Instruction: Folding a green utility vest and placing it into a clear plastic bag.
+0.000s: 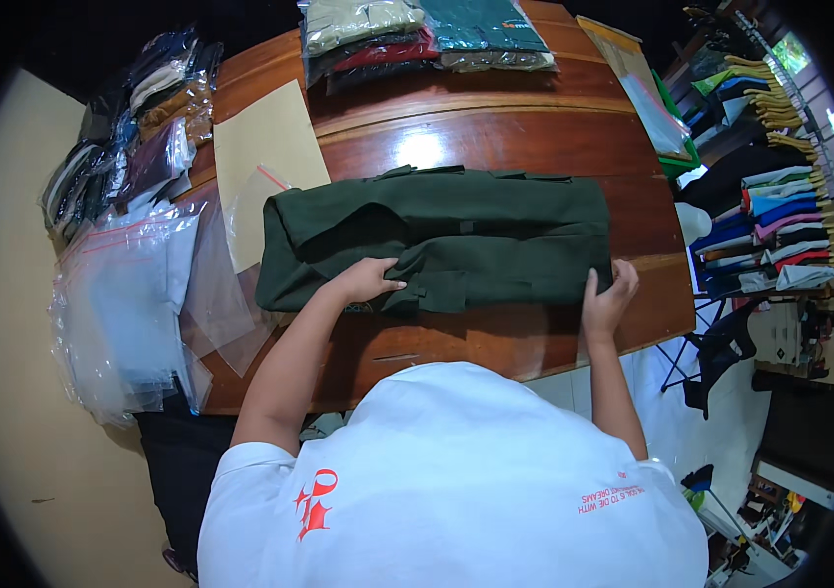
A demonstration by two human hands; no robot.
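Observation:
A dark green shirt (525,250) lies folded into a long bundle across the wooden table in front of me. It has flaps and small tabs, and a loose fold of cloth bulges at its left part. My left hand (366,280) pinches the cloth near the front edge, left of the middle, its fingertips partly tucked in the fabric. At the bundle's right end rests my right hand (611,299). Its thumb touches the cloth while the fingers stand apart from it, just beyond the edge.
Brown cardboard (265,147) and clear plastic bags (128,294) lie on the left. Bagged garments are stacked at the far edge (368,29) and far left (157,108). A plastic-covered board (642,88) sits at the far right. Beyond the table stands a rack of hung clothes (780,216).

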